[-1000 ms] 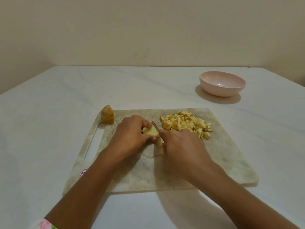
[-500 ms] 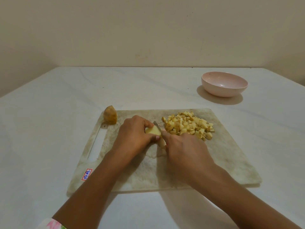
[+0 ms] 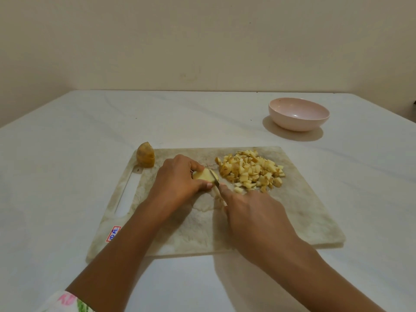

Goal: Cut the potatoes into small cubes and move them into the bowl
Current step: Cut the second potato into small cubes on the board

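Observation:
On the worn cutting board [image 3: 292, 217], my left hand [image 3: 177, 179] pins a pale potato piece [image 3: 203, 174] near the board's middle. My right hand [image 3: 254, 212] grips a knife [image 3: 215, 178] whose blade rests across that piece; the handle is hidden in my fist. A heap of small potato cubes [image 3: 252, 171] lies just right of the blade. An uncut potato chunk with skin [image 3: 145, 154] stands at the board's far left corner. The pink bowl [image 3: 298, 113] sits empty at the back right, well apart from the board.
The board lies on a white tabletop [image 3: 67, 154] that runs to a beige wall [image 3: 202, 41] behind. The board has a slot handle [image 3: 128, 194] on its left side and a red-and-blue sticker [image 3: 113, 233] near its front left corner.
The view has shifted slightly. My right hand has drawn back a little towards me with the knife, and a bit more of the blade shows on the potato piece.

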